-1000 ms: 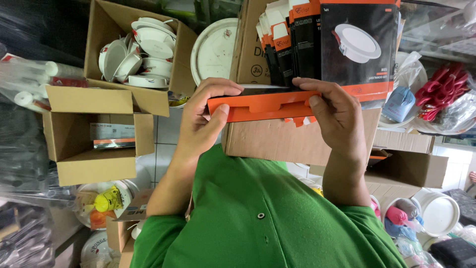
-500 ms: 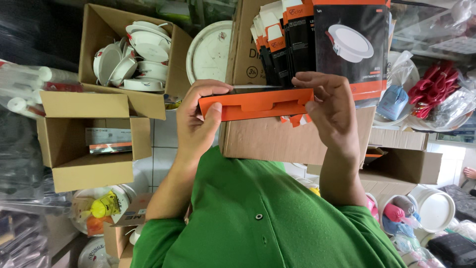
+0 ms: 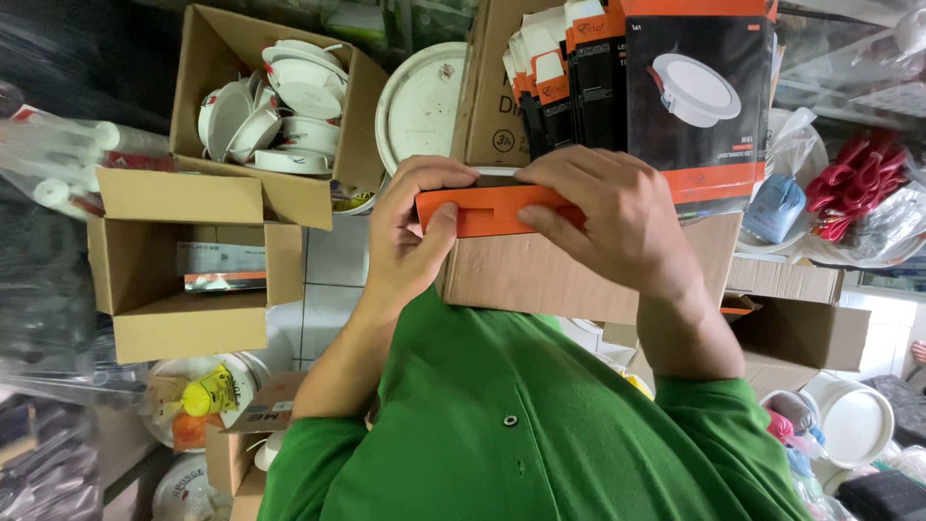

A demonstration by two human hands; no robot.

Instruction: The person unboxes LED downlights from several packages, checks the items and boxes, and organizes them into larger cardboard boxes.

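Orange carton (image 3: 487,210) is pinched at both ends by the left hand (image 3: 410,232) and right hand (image 3: 608,217), fingers curled around it, above a brown cardboard box (image 3: 540,275).

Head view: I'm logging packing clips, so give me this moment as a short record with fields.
left hand: left hand grips the left end of the orange box
right hand: right hand grips its right end from above
box position: in front of a brown carton
behind: black-and-orange packs standing in a carton
left side: open carton of white round fittings
clothing: green shirt
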